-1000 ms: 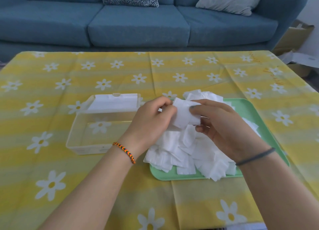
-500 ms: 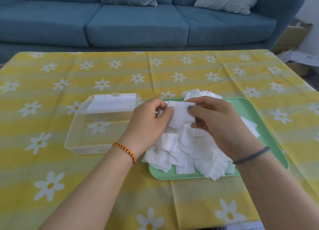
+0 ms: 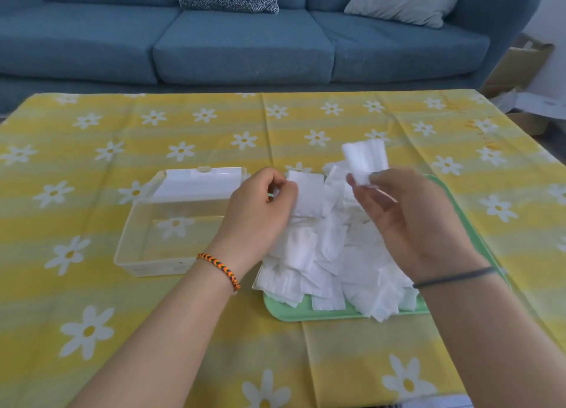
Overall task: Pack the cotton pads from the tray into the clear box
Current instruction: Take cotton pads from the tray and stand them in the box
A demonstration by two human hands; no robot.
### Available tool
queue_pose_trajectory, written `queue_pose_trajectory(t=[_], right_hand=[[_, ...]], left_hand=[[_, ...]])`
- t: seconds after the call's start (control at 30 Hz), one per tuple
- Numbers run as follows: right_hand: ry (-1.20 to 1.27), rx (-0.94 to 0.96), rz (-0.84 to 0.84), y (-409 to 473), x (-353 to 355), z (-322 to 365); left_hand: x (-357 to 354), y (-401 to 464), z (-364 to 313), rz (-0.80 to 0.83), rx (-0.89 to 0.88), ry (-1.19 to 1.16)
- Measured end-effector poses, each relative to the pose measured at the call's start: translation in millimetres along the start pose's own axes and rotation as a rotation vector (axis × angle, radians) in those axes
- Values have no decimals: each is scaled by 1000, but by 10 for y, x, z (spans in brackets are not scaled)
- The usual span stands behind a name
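**One Cotton Pad in Each Hand**

Behind: blue fabric sofa (image 3: 245, 40). On yellow daisy-print tablecloth (image 3: 92, 150): clear plastic box (image 3: 147, 254), empty, lid open; just beside, green plastic tray (image 3: 441, 190) heaped with white square cotton pads (image 3: 324, 260). Above the heap: left hand (image 3: 257, 218) pinching one flat pad (image 3: 307, 196), right hand (image 3: 410, 224) pinching a raised pad (image 3: 366, 159).

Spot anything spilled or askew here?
Yes: the cotton pads lie in a loose heap, and some hang over the near rim of the green tray. The clear box holds none.
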State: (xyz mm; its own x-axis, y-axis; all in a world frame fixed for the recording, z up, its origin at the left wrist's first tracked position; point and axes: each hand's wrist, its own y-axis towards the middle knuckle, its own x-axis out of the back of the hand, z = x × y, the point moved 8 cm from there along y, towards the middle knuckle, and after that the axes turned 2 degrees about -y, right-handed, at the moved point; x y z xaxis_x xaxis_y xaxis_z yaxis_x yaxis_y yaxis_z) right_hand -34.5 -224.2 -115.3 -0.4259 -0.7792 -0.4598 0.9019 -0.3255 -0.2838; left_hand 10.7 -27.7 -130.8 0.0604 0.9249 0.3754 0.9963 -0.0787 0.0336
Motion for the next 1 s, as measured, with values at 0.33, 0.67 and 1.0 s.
queue_pose_trajectory(t=[0.33, 0.67, 1.0], right_hand=[[-545, -32, 101, -124, -261, -333], [-546, -20, 67, -103, -244, -344], [-717, 117, 19, -64, -213, -224]], left_hand=[[7, -13, 3, 15, 112, -160], [-27, -16, -32, 46, 146, -253], [-9, -42, -80, 30, 72, -144]])
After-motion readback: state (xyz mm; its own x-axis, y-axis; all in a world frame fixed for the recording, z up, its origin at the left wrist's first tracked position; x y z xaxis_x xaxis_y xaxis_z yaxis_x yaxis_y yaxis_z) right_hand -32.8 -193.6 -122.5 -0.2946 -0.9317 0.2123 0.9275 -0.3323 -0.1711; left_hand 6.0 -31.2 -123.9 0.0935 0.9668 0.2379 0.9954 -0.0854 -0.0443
